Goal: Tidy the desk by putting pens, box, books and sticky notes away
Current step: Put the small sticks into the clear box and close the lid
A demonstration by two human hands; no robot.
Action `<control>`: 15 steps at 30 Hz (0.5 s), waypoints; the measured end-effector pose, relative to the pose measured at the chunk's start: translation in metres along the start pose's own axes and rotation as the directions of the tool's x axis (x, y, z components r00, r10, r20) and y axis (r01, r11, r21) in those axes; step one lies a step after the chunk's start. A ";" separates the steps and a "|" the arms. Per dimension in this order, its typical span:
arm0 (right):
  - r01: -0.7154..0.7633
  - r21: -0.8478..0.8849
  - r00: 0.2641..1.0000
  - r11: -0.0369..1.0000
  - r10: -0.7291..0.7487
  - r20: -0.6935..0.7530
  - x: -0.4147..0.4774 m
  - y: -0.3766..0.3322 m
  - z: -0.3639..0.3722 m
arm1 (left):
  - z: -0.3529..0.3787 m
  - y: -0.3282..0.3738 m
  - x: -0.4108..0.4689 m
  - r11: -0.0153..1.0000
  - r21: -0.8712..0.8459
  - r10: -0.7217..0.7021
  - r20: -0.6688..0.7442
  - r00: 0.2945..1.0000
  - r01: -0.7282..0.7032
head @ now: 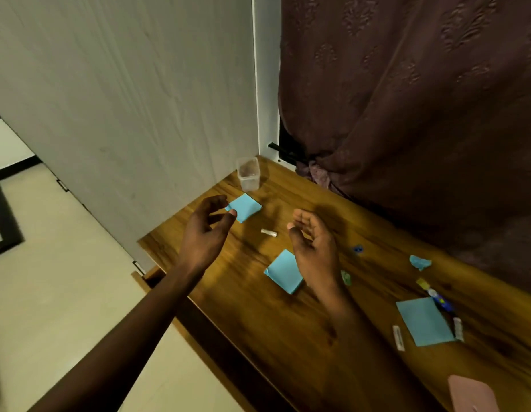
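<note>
Three blue sticky-note pads lie on the wooden desk (pixel 288 337): a far pad (pixel 246 207), a middle pad (pixel 282 273) and a right pad (pixel 423 322). My left hand (pixel 206 230) hovers at the far pad's left edge, fingers loosely curled, holding nothing. My right hand (pixel 313 242) hangs above the middle pad, covering its right side, fingers relaxed and empty. A clear plastic box (pixel 248 177) stands upright in the far corner. A pen (pixel 441 300) lies beside the right pad.
A small silver cap (pixel 269 232) lies between my hands. A crumpled blue scrap (pixel 419 262), small coloured bits and two white strips sit on the right. A pink object (pixel 471 394) is at the near right edge. A grey panel (pixel 124 99) stands left; a dark curtain (pixel 421 99) hangs behind.
</note>
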State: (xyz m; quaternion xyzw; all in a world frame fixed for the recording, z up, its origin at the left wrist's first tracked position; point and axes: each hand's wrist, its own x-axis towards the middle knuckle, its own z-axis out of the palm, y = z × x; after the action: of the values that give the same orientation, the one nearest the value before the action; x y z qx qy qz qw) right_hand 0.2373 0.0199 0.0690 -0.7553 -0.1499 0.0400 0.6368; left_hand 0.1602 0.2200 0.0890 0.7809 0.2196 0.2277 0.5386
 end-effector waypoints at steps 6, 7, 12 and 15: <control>-0.029 -0.034 1.000 0.999 0.029 -0.001 0.040 0.008 0.027 | 0.001 -0.016 0.052 1.000 0.011 -0.030 0.011 1.000 0.030; -0.037 -0.026 0.999 0.999 0.037 -0.003 0.047 0.010 0.034 | 0.002 -0.020 0.062 1.000 0.012 -0.029 0.018 0.999 0.029; -0.033 -0.090 0.999 0.995 0.029 -0.042 0.081 0.021 0.071 | 0.008 -0.043 0.117 1.000 -0.008 -0.021 0.060 0.998 0.021; -0.113 -0.109 0.993 0.988 0.110 -0.029 0.099 0.022 0.093 | 0.008 -0.061 0.159 1.000 0.006 -0.025 0.100 0.995 0.025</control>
State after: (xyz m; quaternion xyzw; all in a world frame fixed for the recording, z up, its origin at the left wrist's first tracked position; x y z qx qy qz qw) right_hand 0.3122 0.1322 0.0436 -0.7968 -0.1021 0.0587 0.5926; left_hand 0.2865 0.3275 0.0475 0.7897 0.2026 0.1809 0.5501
